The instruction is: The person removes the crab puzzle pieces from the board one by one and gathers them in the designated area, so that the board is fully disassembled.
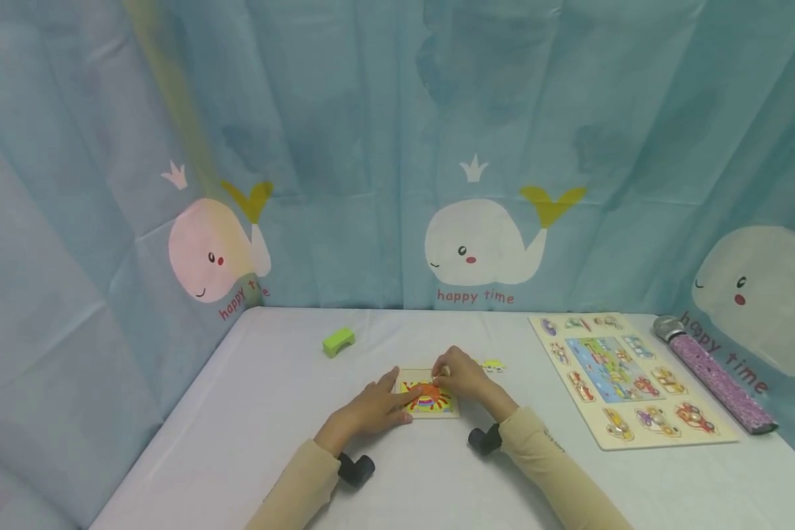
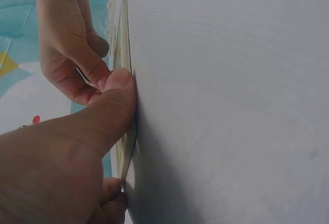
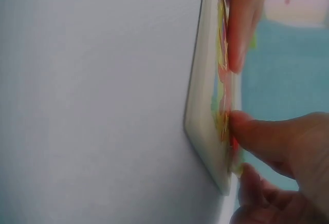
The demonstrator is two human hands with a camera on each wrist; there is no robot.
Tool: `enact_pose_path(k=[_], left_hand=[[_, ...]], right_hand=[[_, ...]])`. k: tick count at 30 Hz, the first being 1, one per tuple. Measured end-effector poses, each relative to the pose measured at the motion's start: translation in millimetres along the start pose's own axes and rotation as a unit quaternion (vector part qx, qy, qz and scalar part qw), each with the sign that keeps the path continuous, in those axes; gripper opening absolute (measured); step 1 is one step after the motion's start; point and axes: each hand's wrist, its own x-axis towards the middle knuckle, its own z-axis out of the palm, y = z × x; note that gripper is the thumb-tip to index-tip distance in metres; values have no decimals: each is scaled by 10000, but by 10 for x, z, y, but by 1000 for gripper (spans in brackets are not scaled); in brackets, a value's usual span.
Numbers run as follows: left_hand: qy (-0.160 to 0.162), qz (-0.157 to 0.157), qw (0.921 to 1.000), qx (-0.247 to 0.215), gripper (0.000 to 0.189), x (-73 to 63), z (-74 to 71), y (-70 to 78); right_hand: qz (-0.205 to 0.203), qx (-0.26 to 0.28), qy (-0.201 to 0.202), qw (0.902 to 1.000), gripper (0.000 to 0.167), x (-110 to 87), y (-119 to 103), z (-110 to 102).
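A small wooden jigsaw board [image 1: 447,414] with a bright orange-red crab picture lies at the table's middle. My left hand [image 1: 375,406] spreads over its left side, the thumb reaching across the picture and other fingers at the edge. In the left wrist view, the left thumb [image 2: 110,106] lies on the board [image 2: 125,44]. My right hand [image 1: 465,374] pinches a small puzzle piece at the picture's upper right; fingers mostly hide it. The right wrist view shows the right thumb [image 3: 257,131] touching the picture above the pale board side [image 3: 203,90].
Behind the right hand lies a yellow-green cutout piece [image 1: 493,365]. A green arch block [image 1: 338,341] sits at the back left. To the right are a large knob puzzle board [image 1: 570,368] and a glittery pink microphone [image 1: 718,375]. A whale-print curtain [image 1: 371,147] hangs behind the table.
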Motion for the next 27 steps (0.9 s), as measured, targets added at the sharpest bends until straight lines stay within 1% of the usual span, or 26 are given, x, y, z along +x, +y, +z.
enact_pose_path(k=[1,5,7,10,13,17,21,25,27], left_hand=[[-9,9,10000,10,54,1,1,-3],[-6,9,10000,62,55,2,1,-6],[-11,-22,10000,59,55,1,0,-6],[-24,-79,10000,10,55,-1,-2,-4],[-43,-54,10000,49,55,-2,-4,-2],[-43,-44,9999,84,55,-2,-9,2],[-53,-100,9999,17,54,-12,-16,12],[-60,-110,9999,26,54,-18,-20,23],[-72,-95,9999,40,54,-20,-24,30]], right_hand=[[2,13,-5,10000,9,3,2,2],[199,221,-20,9996,30,18,16,8],[315,324,-15,9990,34,24,26,10],[376,351,14,9987,29,28,43,7],[221,335,19,9992,26,29,62,-1],[44,465,-26,9989,23,30,95,-2],[126,744,12,9972,23,33,131,7],[261,1036,197,9941,23,33,158,-8],[378,1248,278,9911,22,30,181,-38]])
